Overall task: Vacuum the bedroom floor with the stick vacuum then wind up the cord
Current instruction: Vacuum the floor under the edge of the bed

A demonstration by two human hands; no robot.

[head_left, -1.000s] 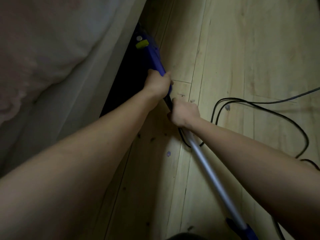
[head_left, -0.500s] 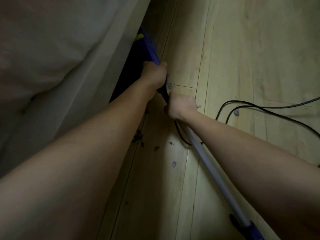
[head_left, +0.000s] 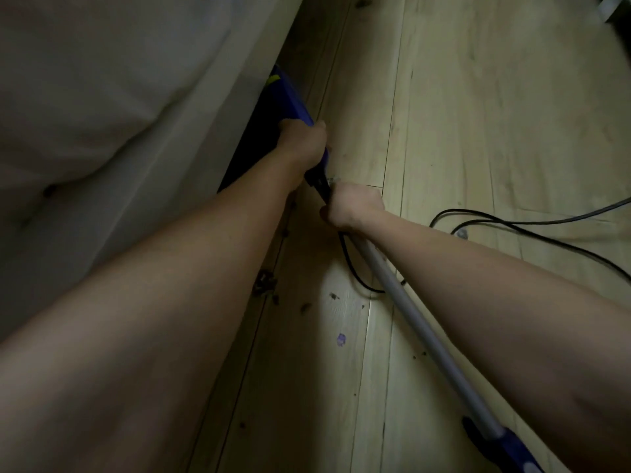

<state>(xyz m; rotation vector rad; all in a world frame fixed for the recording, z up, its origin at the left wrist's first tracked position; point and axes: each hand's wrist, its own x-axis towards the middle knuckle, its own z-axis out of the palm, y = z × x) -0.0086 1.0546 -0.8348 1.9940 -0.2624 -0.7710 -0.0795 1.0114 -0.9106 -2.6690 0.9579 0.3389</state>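
Note:
The stick vacuum lies low along the floor, its blue body with a yellow mark reaching into the dark gap under the bed. My left hand grips the blue body near its rear end. My right hand is closed around the top of the grey tube, which runs back to a blue handle part at the lower right. The black cord loops over the pale wooden floor to the right of my right arm.
The bed with white bedding fills the left side, its edge running diagonally. Dark crumbs and a small purple scrap lie on the boards between my arms. A dark object shows at the top right corner.
Both hands and the vacuum have pushed forward, so more of the blue body has slid under the bed. More debris shows on the floor between my arms.

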